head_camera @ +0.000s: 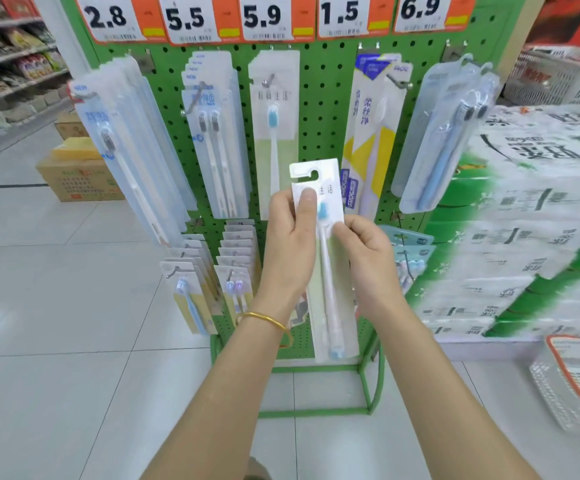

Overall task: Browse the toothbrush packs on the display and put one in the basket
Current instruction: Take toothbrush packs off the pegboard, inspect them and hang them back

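Both hands hold one toothbrush pack [330, 289] upright before the green pegboard [319, 98]. The left hand [290, 237] grips its left edge, thumb on the card. The right hand [368, 251] pinches its right edge. A white basket [558, 393] shows at lower right.

Bright, even shop light, apparently from overhead, leaves only faint, soft shadows, and the pale floor [74, 341] carries a dull sheen. Clear blister packs [136, 133] on the green pegboard [319, 98] catch whitish glare. The wide lens bows the pegboard's top and side edges. The toothbrush pack [332, 289] mid-frame is sharpest, though its print is soft. The stacked packages [524, 209] at right, the basket [572, 386] and the left shelves [11, 64] are smeared.
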